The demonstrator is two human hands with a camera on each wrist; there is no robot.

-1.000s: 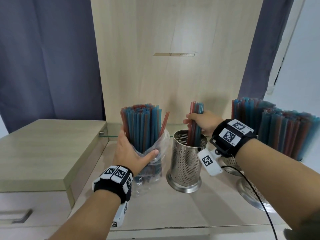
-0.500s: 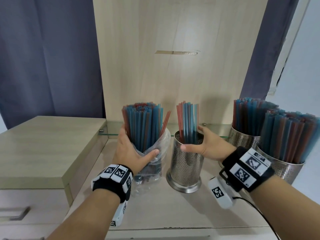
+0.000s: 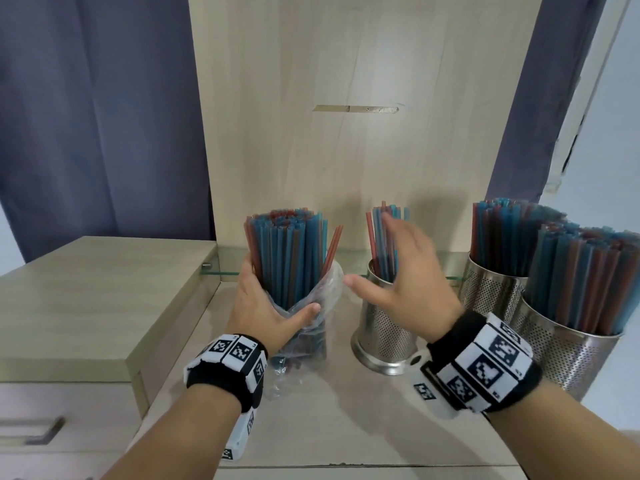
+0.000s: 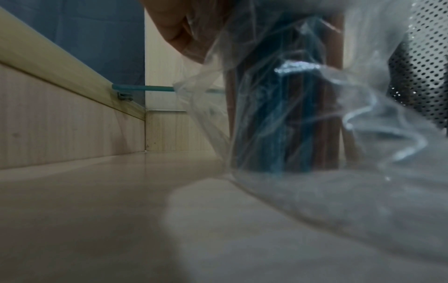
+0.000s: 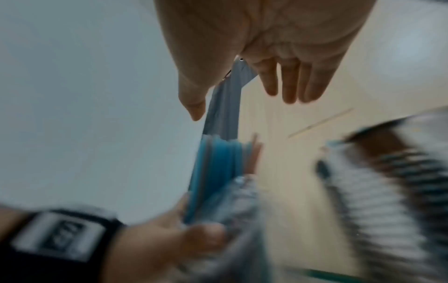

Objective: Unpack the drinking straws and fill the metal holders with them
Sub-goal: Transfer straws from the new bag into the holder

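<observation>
A thick bundle of blue and red straws stands upright in a clear plastic bag on the wooden shelf. My left hand grips the bundle through the bag, whose crumpled plastic fills the left wrist view. To its right stands a perforated metal holder with a few straws in it. My right hand hovers open and empty in front of that holder, its fingers straight and its thumb pointing toward the bag.
Two more metal holders packed with straws stand at the right. A raised wooden cabinet top borders the shelf on the left. A glass ledge and a wooden back panel close the rear.
My right hand let go of the straws it had put into the middle holder and moved left toward the bag, open. The left hand kept its grip on the bundle.
</observation>
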